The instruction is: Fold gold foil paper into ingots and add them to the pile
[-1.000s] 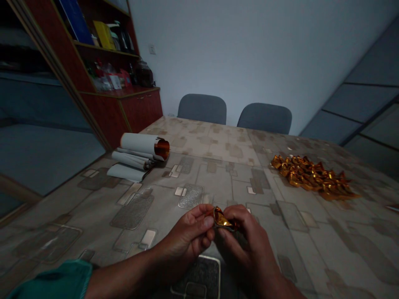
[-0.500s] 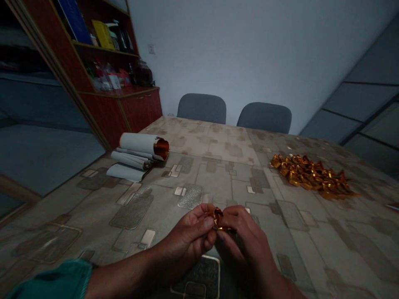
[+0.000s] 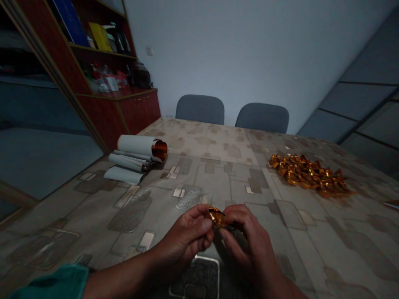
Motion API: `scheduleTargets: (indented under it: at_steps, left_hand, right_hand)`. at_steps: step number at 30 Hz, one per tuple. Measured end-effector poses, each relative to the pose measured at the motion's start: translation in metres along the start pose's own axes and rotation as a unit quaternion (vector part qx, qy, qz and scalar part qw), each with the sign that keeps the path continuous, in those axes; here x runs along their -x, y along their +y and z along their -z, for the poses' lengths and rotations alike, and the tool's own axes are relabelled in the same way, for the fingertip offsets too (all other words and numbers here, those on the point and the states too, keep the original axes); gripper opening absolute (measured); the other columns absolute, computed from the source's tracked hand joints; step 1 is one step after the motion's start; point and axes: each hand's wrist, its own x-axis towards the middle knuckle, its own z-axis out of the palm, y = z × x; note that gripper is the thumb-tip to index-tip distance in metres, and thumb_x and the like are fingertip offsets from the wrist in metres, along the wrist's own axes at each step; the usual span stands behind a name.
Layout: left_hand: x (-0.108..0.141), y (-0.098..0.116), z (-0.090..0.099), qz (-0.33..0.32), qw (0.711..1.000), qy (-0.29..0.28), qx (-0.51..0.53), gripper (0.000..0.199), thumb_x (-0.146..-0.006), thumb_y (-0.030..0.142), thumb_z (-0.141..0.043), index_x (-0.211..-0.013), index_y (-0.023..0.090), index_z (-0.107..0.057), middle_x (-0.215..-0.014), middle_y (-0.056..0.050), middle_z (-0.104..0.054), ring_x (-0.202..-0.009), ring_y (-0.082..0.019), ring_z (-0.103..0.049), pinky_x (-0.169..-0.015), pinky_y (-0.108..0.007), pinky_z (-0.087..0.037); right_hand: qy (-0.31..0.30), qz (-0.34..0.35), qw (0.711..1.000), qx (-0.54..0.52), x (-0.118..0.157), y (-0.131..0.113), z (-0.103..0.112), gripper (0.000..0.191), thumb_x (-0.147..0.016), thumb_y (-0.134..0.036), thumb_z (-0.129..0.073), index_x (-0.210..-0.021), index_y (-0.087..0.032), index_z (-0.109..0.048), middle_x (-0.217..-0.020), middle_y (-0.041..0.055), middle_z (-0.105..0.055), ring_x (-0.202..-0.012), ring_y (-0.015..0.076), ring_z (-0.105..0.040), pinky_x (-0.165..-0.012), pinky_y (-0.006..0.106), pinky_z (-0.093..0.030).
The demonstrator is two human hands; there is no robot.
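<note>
Between my two hands, above the near part of the table, is a small folded piece of shiny gold foil paper (image 3: 217,216). My left hand (image 3: 195,228) pinches its left side between thumb and fingers. On its right side my right hand (image 3: 245,232) grips the same piece with bent fingers and thumb. Fingers cover part of its edges. Off to the right lies a cluster of folded gold foil pieces (image 3: 311,174), set close together in rows. Rolled sheets (image 3: 134,145), pale outside and gold inside, rest on the table at the left.
A patterned cloth covers the table (image 3: 218,178). Two grey chairs (image 3: 199,109) stand along its far side against the wall. A red-brown cabinet (image 3: 137,108) with loaded shelves rises at the back left. A thin dark item (image 3: 392,204) lies at the right edge.
The foil piece has turned in my fingers and now shows a broader shiny face instead of a curled opening. My right fingers have shifted slightly on it. The view has moved a little.
</note>
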Motion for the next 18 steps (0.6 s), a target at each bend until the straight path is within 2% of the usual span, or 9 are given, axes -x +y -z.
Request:
scheduleTargets:
  at_steps: [4,8,11,14,18]
  left_hand:
    - [-0.005,-0.001,0.009,-0.059,0.989,0.010,-0.136,0.042,-0.071,0.037,-0.089,-0.100,0.016,-0.066,-0.071,0.002,-0.063,-0.056,-0.007,-0.055,-0.054,-0.018,-0.041]
    - [-0.009,0.000,0.014,-0.085,0.967,0.037,-0.235,0.044,-0.071,0.043,-0.087,-0.099,0.014,-0.067,-0.066,0.002,-0.062,-0.057,-0.010,-0.054,-0.055,-0.021,-0.041]
    - [-0.008,0.003,0.012,-0.112,0.953,0.040,-0.278,0.039,-0.074,0.038,-0.083,-0.101,0.014,-0.067,-0.067,0.002,-0.059,-0.059,-0.010,-0.051,-0.056,-0.021,-0.040]
    - [-0.007,0.007,0.009,-0.135,0.937,0.054,-0.317,0.040,-0.079,0.034,-0.076,-0.114,0.016,-0.065,-0.070,0.003,-0.057,-0.061,-0.010,-0.050,-0.056,-0.021,-0.039]
    - [-0.008,0.011,0.005,-0.157,0.914,0.077,-0.366,0.037,-0.082,0.031,-0.068,-0.116,0.017,-0.063,-0.078,0.001,-0.056,-0.066,-0.012,-0.051,-0.058,-0.023,-0.044]
  right_hand:
    - [-0.032,0.007,0.999,0.022,-0.002,0.002,0.001,0.023,-0.092,-0.006,-0.055,-0.102,-0.027,-0.056,-0.097,0.0010,-0.061,-0.088,0.0165,-0.061,-0.078,0.027,-0.050]
    - [-0.053,0.004,0.998,0.022,-0.004,0.005,0.003,0.021,-0.094,-0.007,-0.053,-0.103,-0.026,-0.055,-0.096,0.0009,-0.060,-0.085,0.0157,-0.060,-0.075,0.026,-0.048]
    - [-0.050,-0.010,0.999,0.019,-0.004,0.006,0.004,0.016,-0.094,-0.011,-0.053,-0.103,-0.024,-0.055,-0.096,0.0016,-0.062,-0.084,0.0163,-0.060,-0.073,0.027,-0.048]
    - [-0.049,-0.029,0.998,0.026,-0.006,0.008,0.008,0.012,-0.095,-0.015,-0.053,-0.102,-0.024,-0.058,-0.094,0.0026,-0.064,-0.083,0.0173,-0.062,-0.072,0.028,-0.049]
    - [-0.017,-0.058,0.993,0.100,-0.013,0.022,0.021,0.011,-0.096,-0.018,-0.053,-0.101,-0.023,-0.061,-0.093,0.0034,-0.068,-0.085,0.0192,-0.065,-0.075,0.031,-0.049]
